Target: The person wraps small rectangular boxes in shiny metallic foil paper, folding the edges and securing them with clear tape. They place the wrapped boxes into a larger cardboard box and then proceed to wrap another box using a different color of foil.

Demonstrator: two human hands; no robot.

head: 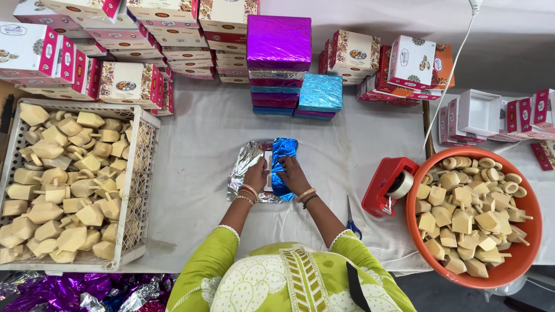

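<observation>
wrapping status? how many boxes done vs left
Done: a stack of foil-wrapped boxes, purple on top, with a blue one beside it. In hand: the left hand and right hand press blue foil over a box on the table. Left: many printed boxes remain unwrapped; an exact count is not possible.

Box part-wrapped in blue foil [283, 164], silver underside showing, at centre. Foil-wrapped boxes at 12: purple-topped stack [279, 43], blue pair [321, 92] beside it. White/pink printed cartons [133, 81] at 10–11, more printed cartons [413, 60] at 1–2.
</observation>
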